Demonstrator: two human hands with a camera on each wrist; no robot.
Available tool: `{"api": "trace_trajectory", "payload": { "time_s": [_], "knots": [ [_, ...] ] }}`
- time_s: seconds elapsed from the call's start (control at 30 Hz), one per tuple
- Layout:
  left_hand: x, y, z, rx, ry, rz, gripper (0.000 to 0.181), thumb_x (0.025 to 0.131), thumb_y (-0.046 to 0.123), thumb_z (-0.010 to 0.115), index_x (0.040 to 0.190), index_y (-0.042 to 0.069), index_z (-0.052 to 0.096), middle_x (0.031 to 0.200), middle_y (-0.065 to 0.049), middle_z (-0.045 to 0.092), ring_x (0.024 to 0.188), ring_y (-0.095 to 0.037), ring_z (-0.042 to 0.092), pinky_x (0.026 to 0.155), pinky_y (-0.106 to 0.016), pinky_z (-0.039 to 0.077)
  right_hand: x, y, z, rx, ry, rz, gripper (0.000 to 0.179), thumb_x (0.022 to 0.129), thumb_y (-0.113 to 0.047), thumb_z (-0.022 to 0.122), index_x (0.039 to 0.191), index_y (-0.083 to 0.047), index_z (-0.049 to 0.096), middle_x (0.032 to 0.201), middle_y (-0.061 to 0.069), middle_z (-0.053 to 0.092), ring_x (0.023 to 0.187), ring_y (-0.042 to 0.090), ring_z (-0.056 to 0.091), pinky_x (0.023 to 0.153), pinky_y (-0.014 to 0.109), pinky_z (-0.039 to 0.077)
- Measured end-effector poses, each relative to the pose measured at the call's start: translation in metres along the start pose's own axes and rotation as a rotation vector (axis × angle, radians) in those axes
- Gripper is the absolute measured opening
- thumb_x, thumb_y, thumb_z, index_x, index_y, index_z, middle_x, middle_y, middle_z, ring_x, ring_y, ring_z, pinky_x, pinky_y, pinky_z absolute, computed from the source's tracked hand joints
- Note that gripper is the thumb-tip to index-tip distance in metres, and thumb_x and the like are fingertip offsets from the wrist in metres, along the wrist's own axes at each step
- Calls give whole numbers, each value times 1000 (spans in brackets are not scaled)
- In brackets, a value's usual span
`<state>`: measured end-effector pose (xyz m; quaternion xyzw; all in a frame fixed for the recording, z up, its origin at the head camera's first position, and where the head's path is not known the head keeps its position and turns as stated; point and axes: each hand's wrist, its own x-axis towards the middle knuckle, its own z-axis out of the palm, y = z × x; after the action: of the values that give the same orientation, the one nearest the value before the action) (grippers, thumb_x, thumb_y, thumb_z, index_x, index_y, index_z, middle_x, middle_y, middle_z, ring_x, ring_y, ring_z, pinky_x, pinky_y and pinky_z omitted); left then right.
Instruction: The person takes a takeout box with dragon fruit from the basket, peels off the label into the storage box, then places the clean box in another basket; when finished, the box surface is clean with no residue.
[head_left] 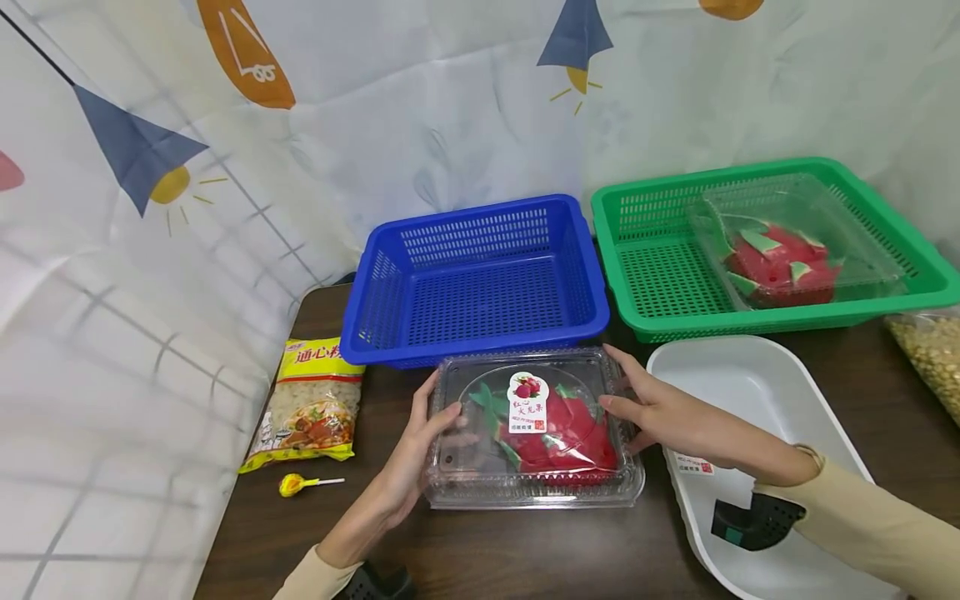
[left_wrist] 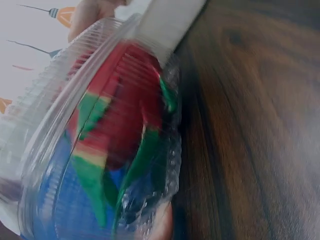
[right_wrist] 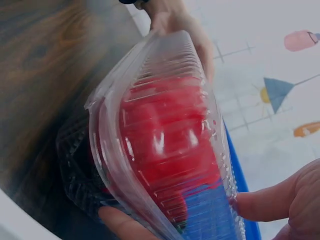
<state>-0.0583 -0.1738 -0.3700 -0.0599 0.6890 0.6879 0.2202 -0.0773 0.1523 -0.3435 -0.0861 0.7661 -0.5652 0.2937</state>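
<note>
Between both hands is a clear plastic clamshell box (head_left: 480,425) with a red and green dragon fruit (head_left: 570,437) inside and a white label (head_left: 527,404) on its lid. My left hand (head_left: 408,454) grips the left side, its thumb on the lid. The right hand (head_left: 667,412) grips the opposite side, thumb near the top edge and fingers lower down, as the right wrist view also shows. In the left wrist view the box (left_wrist: 100,125) is close over the dark wooden table (left_wrist: 250,130); its lid appears closed.
A blue basket (head_left: 480,333) stands right behind the box. To its right, a green basket (head_left: 667,321) holds another boxed dragon fruit (head_left: 783,262). A white tub (head_left: 720,367) lies under the right forearm. At left are a pasta bag (head_left: 311,400) and a yellow lollipop (head_left: 292,485).
</note>
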Motion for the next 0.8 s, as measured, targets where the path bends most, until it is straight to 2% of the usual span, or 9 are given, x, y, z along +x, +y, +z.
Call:
{"api": "trace_trajectory", "payload": {
  "time_s": [0.17, 0.37, 0.57, 0.8],
  "knots": [
    [1, 2, 0, 83, -3, 29, 71, 109, 40, 48, 166, 34, 6, 146, -27, 41, 119, -36, 64, 88, -51, 59, 2, -3, -4, -22, 12, 1, 81, 111, -18, 49, 165, -2, -10, 148, 40, 30, 126, 54, 54, 79, 52, 63],
    [2, 4, -1, 160, 15, 37, 76, 109, 42, 49, 168, 28, 4, 145, -28, 44, 112, -30, 67, 84, -47, 58, 5, -6, -7, -36, 11, 2, 79, 112, -19, 48, 165, -1, -8, 150, 40, 30, 133, 58, 46, 81, 54, 63],
    [1, 4, -1, 216, 37, 41, 77, 109, 43, 52, 169, 26, 7, 148, -28, 45, 114, -32, 68, 89, -50, 58, 7, -6, -9, -49, 10, 4, 76, 113, -19, 46, 165, 0, -6, 150, 40, 31, 133, 57, 47, 82, 54, 62],
    [1, 6, 0, 244, 48, 48, 77, 108, 44, 52, 169, 25, 8, 143, -26, 48, 114, -31, 67, 94, -53, 55, 9, -8, -8, -76, 27, 15, 75, 113, -19, 45, 165, 0, -6, 152, 41, 30, 133, 58, 46, 82, 53, 63]
  ]
}}
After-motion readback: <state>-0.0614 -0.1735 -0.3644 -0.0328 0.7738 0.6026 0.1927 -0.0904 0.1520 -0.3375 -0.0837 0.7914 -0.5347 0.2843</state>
